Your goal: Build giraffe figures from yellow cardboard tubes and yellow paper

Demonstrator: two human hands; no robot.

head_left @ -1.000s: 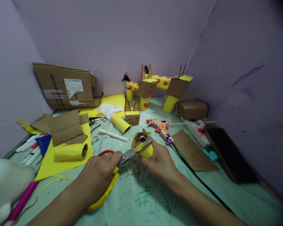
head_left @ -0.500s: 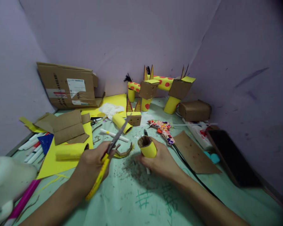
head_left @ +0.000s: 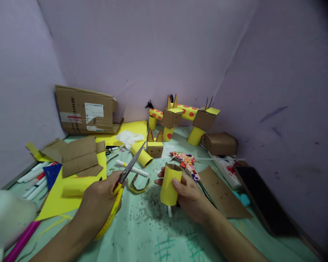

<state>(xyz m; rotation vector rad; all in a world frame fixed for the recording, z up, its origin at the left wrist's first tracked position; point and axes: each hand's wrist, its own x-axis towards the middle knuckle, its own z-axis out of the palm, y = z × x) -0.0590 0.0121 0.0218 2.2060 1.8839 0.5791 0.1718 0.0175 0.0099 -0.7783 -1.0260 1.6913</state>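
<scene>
My left hand [head_left: 100, 198] is closed round yellow-handled scissors [head_left: 129, 167], whose blades point up and away from me. In my right hand [head_left: 190, 194] a yellow paper-covered cardboard tube [head_left: 169, 187] stands nearly upright, its brown open end on top. A curled cut strip [head_left: 138, 187] lies on the table between the hands. Under the held tube, the end of a white pen [head_left: 170, 211] shows. Beyond the blades are another yellow tube [head_left: 142, 154], a white marker [head_left: 131, 168] and a small cardboard head with pointed ears [head_left: 154, 149].
Two spotted giraffe-like figures [head_left: 172, 119] stand at the back. On the right are a flowered glue gun [head_left: 187, 163], a cardboard sheet [head_left: 221, 196] and a phone [head_left: 265, 200]. Cardboard pieces [head_left: 80, 156], yellow paper [head_left: 53, 205] and a folded box [head_left: 84, 112] occupy the left.
My right hand has turned the yellow tube more upright, so its side shows, and the fingers have shifted on it. The scissors stay in my left hand. The whole view has tilted upward.
</scene>
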